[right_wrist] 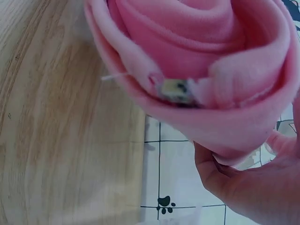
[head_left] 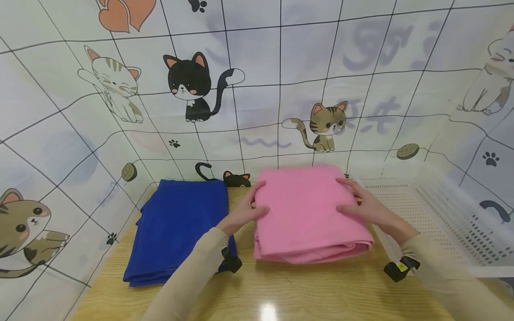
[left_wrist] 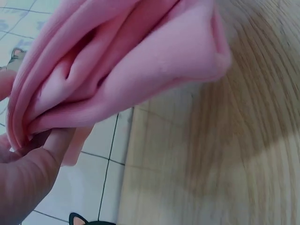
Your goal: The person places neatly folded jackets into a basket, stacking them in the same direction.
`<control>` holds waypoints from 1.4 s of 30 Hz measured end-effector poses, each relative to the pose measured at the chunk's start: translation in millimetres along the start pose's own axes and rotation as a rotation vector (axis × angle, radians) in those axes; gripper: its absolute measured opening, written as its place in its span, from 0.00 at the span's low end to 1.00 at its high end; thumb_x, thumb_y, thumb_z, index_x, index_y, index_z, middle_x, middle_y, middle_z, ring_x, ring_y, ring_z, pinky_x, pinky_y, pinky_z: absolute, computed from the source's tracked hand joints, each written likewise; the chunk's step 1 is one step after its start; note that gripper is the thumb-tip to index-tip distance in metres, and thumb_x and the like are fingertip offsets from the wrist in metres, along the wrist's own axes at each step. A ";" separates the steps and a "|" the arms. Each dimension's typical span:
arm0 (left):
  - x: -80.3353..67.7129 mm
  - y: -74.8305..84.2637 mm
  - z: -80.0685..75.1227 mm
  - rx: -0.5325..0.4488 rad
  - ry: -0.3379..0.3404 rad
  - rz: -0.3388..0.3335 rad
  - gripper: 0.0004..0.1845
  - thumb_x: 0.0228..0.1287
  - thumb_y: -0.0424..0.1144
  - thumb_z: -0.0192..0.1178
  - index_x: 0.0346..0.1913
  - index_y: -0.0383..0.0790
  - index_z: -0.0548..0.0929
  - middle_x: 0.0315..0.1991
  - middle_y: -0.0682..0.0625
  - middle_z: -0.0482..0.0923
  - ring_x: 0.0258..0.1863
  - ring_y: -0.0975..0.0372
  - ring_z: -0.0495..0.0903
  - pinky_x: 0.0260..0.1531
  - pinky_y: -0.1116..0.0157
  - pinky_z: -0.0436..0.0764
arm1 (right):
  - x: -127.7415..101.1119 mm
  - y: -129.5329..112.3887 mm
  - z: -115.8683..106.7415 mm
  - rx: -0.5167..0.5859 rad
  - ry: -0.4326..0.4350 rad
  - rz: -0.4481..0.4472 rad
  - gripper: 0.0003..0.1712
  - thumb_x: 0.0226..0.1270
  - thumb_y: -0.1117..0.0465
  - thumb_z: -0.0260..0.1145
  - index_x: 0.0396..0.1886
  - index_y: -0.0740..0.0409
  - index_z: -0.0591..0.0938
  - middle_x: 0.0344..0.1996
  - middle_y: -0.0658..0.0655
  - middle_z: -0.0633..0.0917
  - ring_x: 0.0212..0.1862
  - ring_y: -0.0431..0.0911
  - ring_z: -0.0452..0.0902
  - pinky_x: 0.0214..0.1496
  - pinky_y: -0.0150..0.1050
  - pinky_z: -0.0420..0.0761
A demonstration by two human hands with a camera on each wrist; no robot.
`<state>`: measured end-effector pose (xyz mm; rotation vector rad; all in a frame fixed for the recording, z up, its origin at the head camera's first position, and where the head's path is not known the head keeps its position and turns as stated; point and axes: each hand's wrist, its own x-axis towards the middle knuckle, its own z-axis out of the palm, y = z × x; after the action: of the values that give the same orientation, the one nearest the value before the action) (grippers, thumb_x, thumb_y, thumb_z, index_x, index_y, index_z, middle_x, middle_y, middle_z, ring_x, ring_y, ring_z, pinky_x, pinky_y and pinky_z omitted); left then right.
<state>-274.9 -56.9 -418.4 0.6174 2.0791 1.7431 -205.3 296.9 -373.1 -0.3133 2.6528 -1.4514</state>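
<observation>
A folded pink cloth [head_left: 307,214] is held between my two hands, one at each side, and looks raised off the table. My left hand [head_left: 244,209] grips its left edge, and the left wrist view shows thumb and fingers around the layered folds [left_wrist: 117,61]. On the opposite edge my right hand [head_left: 367,206] grips the cloth. In the right wrist view the pink cloth [right_wrist: 187,122] shows rolled inner layers and a small pale label [right_wrist: 176,90]. A folded blue cloth [head_left: 180,227] lies on the table, left of my left hand.
A white perforated plastic basket [head_left: 417,200] stands to the right, partly behind my right forearm. The wooden table [head_left: 297,290] meets a wall covering [head_left: 261,102] printed with cats and grid lines at the back and sides.
</observation>
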 end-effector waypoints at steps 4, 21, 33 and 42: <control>3.8 6.4 4.4 -0.027 0.000 0.010 0.42 0.64 0.36 0.61 0.75 0.58 0.52 0.67 0.39 0.58 0.55 0.47 0.72 0.47 0.56 0.78 | -3.6 -1.5 -7.7 -0.024 0.023 -0.004 0.48 0.65 0.54 0.67 0.78 0.46 0.50 0.69 0.77 0.54 0.63 0.73 0.60 0.51 0.59 0.74; 15.5 31.1 26.4 -0.041 -0.022 0.063 0.41 0.62 0.33 0.61 0.74 0.57 0.55 0.65 0.39 0.60 0.54 0.48 0.73 0.47 0.56 0.78 | -19.9 -0.4 -34.8 -0.045 0.057 0.006 0.47 0.68 0.55 0.64 0.78 0.48 0.47 0.67 0.79 0.55 0.59 0.74 0.65 0.44 0.48 0.77; 26.1 42.1 45.0 -0.100 -0.039 0.112 0.40 0.63 0.31 0.59 0.75 0.56 0.55 0.65 0.36 0.60 0.54 0.48 0.75 0.48 0.57 0.79 | -31.3 4.5 -56.8 -0.128 0.104 0.007 0.45 0.70 0.53 0.62 0.78 0.46 0.48 0.68 0.78 0.56 0.63 0.72 0.58 0.49 0.56 0.72; 36.2 45.7 62.1 -0.174 -0.070 0.117 0.39 0.62 0.30 0.60 0.73 0.58 0.58 0.61 0.39 0.64 0.52 0.51 0.76 0.47 0.57 0.80 | -39.9 10.6 -73.1 -0.164 0.152 0.021 0.42 0.72 0.53 0.60 0.78 0.47 0.49 0.67 0.78 0.58 0.60 0.69 0.64 0.40 0.26 0.69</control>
<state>-267.7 20.8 -384.1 0.7486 1.8543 1.9128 -181.5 371.5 -342.9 -0.1948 2.8944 -1.3033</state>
